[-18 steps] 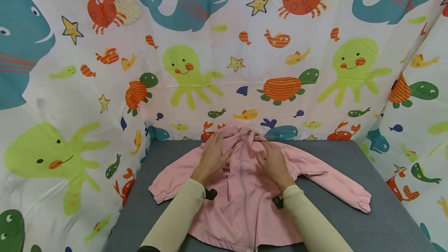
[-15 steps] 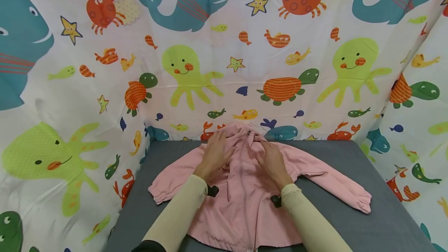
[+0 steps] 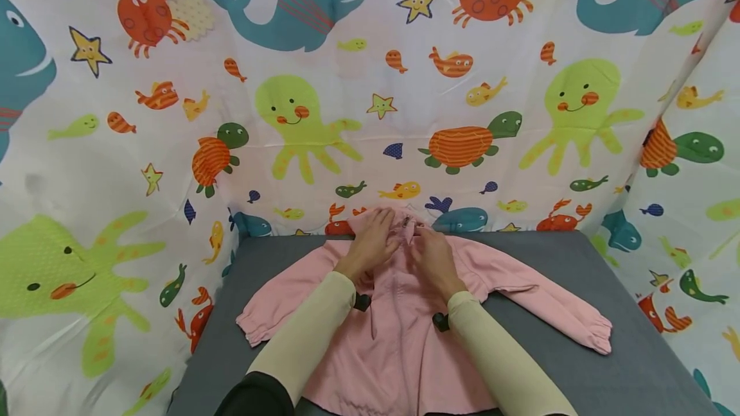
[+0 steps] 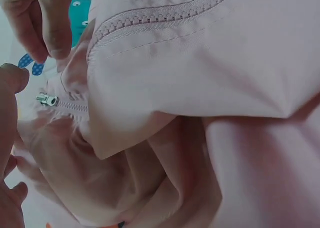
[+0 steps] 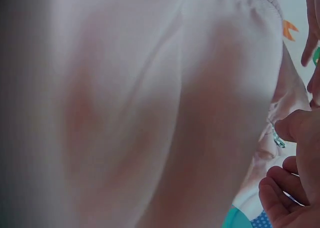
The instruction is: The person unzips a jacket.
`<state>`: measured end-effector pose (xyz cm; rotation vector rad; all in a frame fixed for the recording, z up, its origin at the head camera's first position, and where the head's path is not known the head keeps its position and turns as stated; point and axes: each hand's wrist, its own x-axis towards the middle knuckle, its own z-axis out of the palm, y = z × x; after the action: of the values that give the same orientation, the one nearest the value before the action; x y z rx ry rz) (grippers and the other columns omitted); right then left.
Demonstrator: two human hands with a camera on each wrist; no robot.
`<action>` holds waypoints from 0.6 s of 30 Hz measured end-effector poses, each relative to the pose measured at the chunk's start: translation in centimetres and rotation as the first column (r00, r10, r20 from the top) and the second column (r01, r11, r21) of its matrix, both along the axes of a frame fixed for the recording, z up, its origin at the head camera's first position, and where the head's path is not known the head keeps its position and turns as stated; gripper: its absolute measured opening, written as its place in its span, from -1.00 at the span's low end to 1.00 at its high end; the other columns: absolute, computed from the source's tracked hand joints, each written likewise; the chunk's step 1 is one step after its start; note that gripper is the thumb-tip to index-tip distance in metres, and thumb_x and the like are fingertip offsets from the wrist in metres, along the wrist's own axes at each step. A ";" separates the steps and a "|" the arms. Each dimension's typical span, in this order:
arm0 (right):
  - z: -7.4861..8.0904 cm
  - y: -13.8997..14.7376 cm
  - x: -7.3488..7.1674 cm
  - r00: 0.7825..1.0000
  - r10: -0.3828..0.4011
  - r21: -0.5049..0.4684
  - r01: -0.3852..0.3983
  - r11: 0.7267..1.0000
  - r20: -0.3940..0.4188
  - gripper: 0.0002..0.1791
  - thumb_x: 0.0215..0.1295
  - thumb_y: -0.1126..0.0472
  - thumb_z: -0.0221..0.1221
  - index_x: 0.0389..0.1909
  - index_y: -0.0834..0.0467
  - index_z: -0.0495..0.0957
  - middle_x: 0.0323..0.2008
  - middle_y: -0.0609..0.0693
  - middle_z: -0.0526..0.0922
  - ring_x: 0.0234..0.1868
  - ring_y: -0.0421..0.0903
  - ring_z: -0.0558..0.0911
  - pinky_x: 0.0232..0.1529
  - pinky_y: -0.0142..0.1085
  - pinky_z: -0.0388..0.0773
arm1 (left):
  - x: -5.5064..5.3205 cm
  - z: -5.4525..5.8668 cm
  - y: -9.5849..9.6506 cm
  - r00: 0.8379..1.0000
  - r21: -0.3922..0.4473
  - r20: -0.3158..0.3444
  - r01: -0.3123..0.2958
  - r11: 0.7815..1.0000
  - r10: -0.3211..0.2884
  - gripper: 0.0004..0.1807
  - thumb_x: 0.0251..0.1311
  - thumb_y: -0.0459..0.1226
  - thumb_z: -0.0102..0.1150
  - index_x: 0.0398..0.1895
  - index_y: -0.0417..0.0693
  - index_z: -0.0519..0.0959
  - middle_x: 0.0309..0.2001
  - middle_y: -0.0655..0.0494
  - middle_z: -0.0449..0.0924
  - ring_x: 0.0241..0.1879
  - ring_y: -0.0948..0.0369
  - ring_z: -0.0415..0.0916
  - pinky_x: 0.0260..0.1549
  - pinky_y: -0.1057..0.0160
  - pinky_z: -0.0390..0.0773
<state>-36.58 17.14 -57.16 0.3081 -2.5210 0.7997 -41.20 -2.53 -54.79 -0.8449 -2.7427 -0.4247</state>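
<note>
A pink zip-up jacket (image 3: 384, 345) lies front up, sleeves spread and collar toward the back curtain. My left hand (image 3: 371, 246) is over the left side of the collar, fingers extended forward. Opposite it, my right hand (image 3: 435, 260) reaches to the collar's right side with fingers bent. Between the hands, the silver zipper slider (image 4: 46, 99) sits at the top of the zip. In the right wrist view, the right thumb (image 5: 292, 125) overlaps the slider, with a gap between the thumb and the loosely curled fingers. Jacket folds fill most of both wrist views.
The jacket lies on a dark grey table (image 3: 566, 313). A white curtain (image 3: 341, 127) printed with sea animals rises behind the table and along both sides. The jacket's left sleeve (image 3: 283, 297) and right sleeve (image 3: 555, 303) extend outward on the tabletop.
Both hands have moved inward toward the top of the zip: the left hand to the right and slightly forward, the right hand to the left. The head view has shifted slightly.
</note>
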 end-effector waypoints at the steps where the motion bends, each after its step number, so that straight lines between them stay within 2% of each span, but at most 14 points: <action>1: -0.1 -0.1 -0.2 1.000 -0.001 0.009 0.001 1.000 -0.002 -0.61 0.39 0.28 0.42 0.19 0.31 0.71 0.06 0.27 0.80 0.07 0.30 0.73 0.22 0.21 0.65 | -0.1 0.0 0.1 1.000 -0.012 0.003 0.001 1.000 -0.001 -0.16 0.52 -0.06 0.27 0.71 -0.19 0.22 0.70 -0.10 0.24 0.72 -0.10 0.11 0.70 -0.09 0.08; 6: -0.5 -0.3 -0.9 1.000 -0.007 0.026 0.007 1.000 -0.016 -0.58 0.39 0.27 0.42 0.20 0.35 0.69 0.05 0.30 0.80 0.06 0.33 0.74 0.20 0.22 0.65 | -0.4 0.0 0.7 1.000 -0.049 -0.017 0.019 0.999 -0.020 -0.21 0.56 -0.03 0.23 0.73 -0.04 0.23 0.73 0.00 0.20 0.71 -0.17 0.09 0.68 -0.18 0.11; 10: -0.7 -0.5 -1.2 1.000 0.005 0.018 -0.005 1.000 -0.012 -0.60 0.39 0.26 0.41 0.18 0.33 0.70 0.05 0.29 0.80 0.06 0.32 0.74 0.21 0.21 0.65 | -0.6 0.0 1.2 0.999 -0.061 -0.022 0.029 0.998 -0.031 -0.28 0.59 -0.05 0.20 0.72 0.06 0.28 0.68 0.07 0.30 0.62 -0.17 0.17 0.61 -0.23 0.20; 14: -0.9 -0.8 -1.5 0.999 0.037 0.024 -0.037 0.999 -0.009 -0.70 0.41 0.26 0.40 0.08 0.30 0.72 0.00 0.25 0.81 0.08 0.28 0.74 0.25 0.18 0.63 | -0.8 -0.1 1.7 1.000 -0.112 -0.014 -0.002 0.994 0.000 -0.34 0.63 -0.04 0.13 0.70 0.08 0.32 0.57 0.07 0.42 0.48 -0.10 0.25 0.50 -0.18 0.30; 18: -0.9 -1.1 -1.6 0.998 0.059 0.032 -0.058 0.998 -0.024 -0.74 0.41 0.28 0.40 0.05 0.30 0.72 -0.01 0.24 0.82 0.07 0.26 0.75 0.24 0.15 0.65 | -1.0 -0.3 2.0 0.999 -0.163 -0.022 -0.042 0.986 0.039 -0.46 0.64 -0.03 0.12 0.58 0.07 0.49 0.46 0.07 0.52 0.43 -0.06 0.30 0.42 -0.11 0.37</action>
<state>-38.21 16.01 -58.07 0.4020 -2.5138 0.7747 -42.16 -0.57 -55.09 -0.8251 -2.8009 -0.1845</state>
